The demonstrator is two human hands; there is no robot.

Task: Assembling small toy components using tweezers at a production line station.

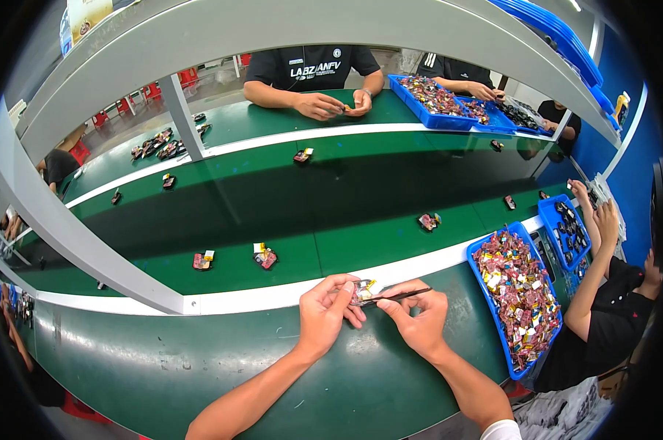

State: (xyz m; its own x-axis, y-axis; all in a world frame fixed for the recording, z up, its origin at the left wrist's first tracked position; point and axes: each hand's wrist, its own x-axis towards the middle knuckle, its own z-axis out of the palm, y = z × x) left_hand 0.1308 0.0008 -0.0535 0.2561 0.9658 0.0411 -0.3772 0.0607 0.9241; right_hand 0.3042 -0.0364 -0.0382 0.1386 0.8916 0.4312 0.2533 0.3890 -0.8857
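Observation:
Above the near edge of the green bench, my left hand [321, 314] pinches a small electronic assembly [361, 292] with pinkish circuit board, a white piece and yellow tape. Fingers partly cover it, so its finer parts cannot be made out. My right hand [424, 317] is closed round a thin pair of black tweezers [407, 295]. The tweezers point left, and their tip is at the assembly between my two hands.
Right of my hands stands a blue tray [492, 315] heaped with similar assemblies; behind it, another blue tray [553, 239] holds black parts. Scattered assemblies [265, 256] lie on the green conveyor [368, 249]. A grey frame [75, 227] arches overhead. Co-workers sit across and at right.

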